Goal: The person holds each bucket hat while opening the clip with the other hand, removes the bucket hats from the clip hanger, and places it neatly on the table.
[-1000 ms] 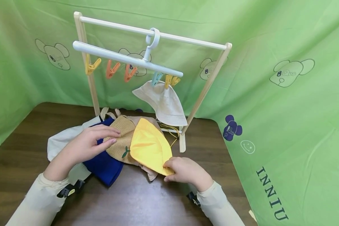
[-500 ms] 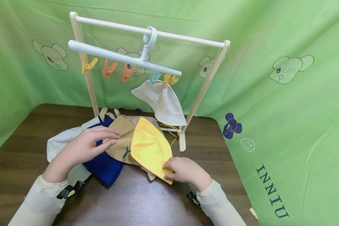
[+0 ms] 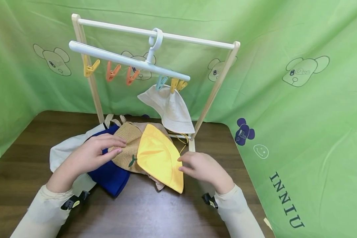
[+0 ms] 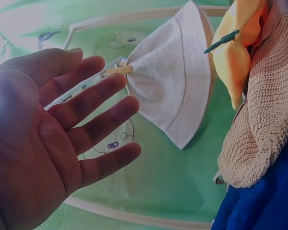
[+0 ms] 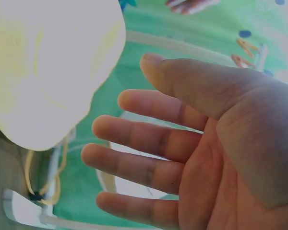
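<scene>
A yellow hat [image 3: 157, 157] lies flattened on top of a small pile on the table. Just off its right edge is my right hand [image 3: 205, 168], fingers apart and holding nothing; the right wrist view shows a gap between the fingertips [image 5: 103, 128] and the hat. My left hand [image 3: 90, 153] hovers with loosely straight fingers over a knitted tan hat [image 3: 126, 140] with a green sprout. Beneath that hand sits a dark blue cloth item [image 3: 111, 178]. A pale hat or cloth [image 3: 63, 148] lies at the pile's left, partly hidden by my forearm.
Behind the pile stands a wooden rack [image 3: 217, 89]. From its bar hangs a light blue hanger [image 3: 113, 58] with several clothespins; a white bucket hat [image 3: 175, 110] is clipped at its right end. Green printed cloth [image 3: 285, 132] surrounds the dark wooden table [image 3: 148, 215].
My right hand has let go of the yellow hat's brim and moved up and right. The brim's lower corner now lies nearer me. My left hand has stayed nearly still.
</scene>
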`<act>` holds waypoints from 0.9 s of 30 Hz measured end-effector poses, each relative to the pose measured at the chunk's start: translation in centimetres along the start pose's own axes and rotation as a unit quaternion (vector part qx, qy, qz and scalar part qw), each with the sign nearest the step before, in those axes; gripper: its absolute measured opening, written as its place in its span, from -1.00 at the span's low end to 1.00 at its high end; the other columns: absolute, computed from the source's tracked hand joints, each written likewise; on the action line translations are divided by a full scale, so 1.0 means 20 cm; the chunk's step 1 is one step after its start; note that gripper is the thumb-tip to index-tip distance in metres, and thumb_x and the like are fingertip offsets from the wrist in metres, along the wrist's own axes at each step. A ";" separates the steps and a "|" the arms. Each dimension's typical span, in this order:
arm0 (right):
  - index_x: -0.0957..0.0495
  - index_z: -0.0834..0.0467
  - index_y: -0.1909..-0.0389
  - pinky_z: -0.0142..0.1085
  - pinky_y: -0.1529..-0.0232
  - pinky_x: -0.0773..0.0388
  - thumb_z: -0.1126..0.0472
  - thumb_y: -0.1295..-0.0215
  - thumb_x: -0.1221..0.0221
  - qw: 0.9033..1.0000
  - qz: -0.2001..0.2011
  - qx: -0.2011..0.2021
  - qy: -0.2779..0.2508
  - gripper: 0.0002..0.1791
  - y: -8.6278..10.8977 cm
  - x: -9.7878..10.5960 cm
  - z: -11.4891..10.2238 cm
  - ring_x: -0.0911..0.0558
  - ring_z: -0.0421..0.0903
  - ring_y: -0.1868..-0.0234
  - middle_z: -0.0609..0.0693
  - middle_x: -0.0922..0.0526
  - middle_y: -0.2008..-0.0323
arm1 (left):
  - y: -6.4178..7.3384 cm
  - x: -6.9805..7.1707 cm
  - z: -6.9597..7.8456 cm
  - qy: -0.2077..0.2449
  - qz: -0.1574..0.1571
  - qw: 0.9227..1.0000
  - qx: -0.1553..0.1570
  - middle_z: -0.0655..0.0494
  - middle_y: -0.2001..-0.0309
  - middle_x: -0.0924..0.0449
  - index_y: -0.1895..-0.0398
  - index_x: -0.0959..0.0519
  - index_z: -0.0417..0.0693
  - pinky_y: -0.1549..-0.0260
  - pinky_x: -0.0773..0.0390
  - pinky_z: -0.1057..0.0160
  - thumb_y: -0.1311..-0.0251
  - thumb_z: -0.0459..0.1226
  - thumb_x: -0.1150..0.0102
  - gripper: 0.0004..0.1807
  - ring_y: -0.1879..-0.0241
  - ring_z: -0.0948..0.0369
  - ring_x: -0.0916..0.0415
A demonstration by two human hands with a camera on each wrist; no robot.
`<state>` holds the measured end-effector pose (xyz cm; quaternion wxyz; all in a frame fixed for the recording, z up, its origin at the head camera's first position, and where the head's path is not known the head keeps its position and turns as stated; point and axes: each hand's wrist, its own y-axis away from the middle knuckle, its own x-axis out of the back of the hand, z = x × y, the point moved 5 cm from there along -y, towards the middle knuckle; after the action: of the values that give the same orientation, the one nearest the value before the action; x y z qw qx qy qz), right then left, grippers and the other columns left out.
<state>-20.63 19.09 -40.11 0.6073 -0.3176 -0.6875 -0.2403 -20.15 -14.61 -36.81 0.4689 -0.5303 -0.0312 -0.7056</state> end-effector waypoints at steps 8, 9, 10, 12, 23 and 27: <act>-0.69 0.09 -0.07 -0.05 0.04 -0.67 0.06 -0.37 -0.32 0.992 0.098 -0.071 0.033 -0.67 0.03 0.11 0.15 -0.73 -0.04 0.03 -0.01 -0.74 0.00 | 0.00 -0.02 -0.02 0.002 -0.001 1.000 0.002 0.23 -0.03 -0.72 0.02 -0.75 0.12 -0.04 -0.60 0.05 -0.30 -0.33 -0.34 -0.76 -0.12 0.15 -0.61; -0.69 0.10 -0.08 -0.04 0.03 -0.67 0.06 -0.37 -0.32 0.990 0.108 -0.081 0.030 -0.66 0.03 0.12 0.17 -0.73 -0.03 0.01 0.00 -0.74 -0.01 | 0.00 -0.02 -0.02 0.002 -0.003 1.000 0.002 0.23 -0.03 -0.72 0.02 -0.75 0.13 -0.04 -0.60 0.05 -0.31 -0.33 -0.34 -0.76 -0.12 0.15 -0.61; -0.69 0.10 -0.09 -0.02 0.03 -0.67 0.05 -0.38 -0.31 0.988 0.117 -0.093 0.027 -0.66 0.04 0.13 0.19 -0.73 -0.01 -0.01 0.01 -0.73 -0.03 | 0.00 -0.02 -0.02 0.002 -0.004 1.000 0.002 0.23 -0.04 -0.72 0.02 -0.75 0.13 -0.04 -0.60 0.05 -0.31 -0.32 -0.34 -0.77 -0.12 0.15 -0.61; -0.68 0.09 -0.12 0.01 0.02 -0.66 0.03 -0.40 -0.28 0.984 0.131 -0.119 0.017 -0.64 0.05 0.13 0.24 -0.72 0.01 -0.04 0.02 -0.73 -0.05 | 0.00 -0.03 -0.02 0.000 -0.006 1.000 0.004 0.24 -0.04 -0.72 0.02 -0.75 0.14 -0.05 -0.59 0.05 -0.31 -0.32 -0.34 -0.77 -0.12 0.15 -0.61; -0.64 0.12 -0.18 0.05 -0.15 -0.57 -0.02 -0.45 -0.23 0.963 0.175 -0.192 -0.070 -0.58 0.06 0.09 0.39 -0.67 0.10 -0.15 0.07 -0.70 -0.11 | 0.01 -0.03 -0.02 -0.004 -0.009 1.000 0.011 0.24 -0.03 -0.72 0.02 -0.75 0.14 -0.04 -0.60 0.02 -0.32 -0.31 -0.32 -0.78 -0.12 0.15 -0.61; -0.63 0.15 -0.19 0.05 -0.17 -0.56 -0.02 -0.43 -0.25 0.957 0.186 -0.202 -0.092 -0.56 0.06 0.07 0.42 -0.66 0.10 -0.15 0.10 -0.70 -0.10 | 0.01 -0.04 -0.02 -0.003 -0.010 1.000 0.014 0.22 -0.03 -0.72 0.03 -0.75 0.14 -0.05 -0.59 -0.01 -0.33 -0.31 -0.32 -0.78 -0.12 0.13 -0.61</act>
<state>-25.59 26.02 -40.05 0.4987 -0.5762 -0.6065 -0.2268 -20.27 -14.49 -37.64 0.4694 -0.5257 -0.0476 -0.7078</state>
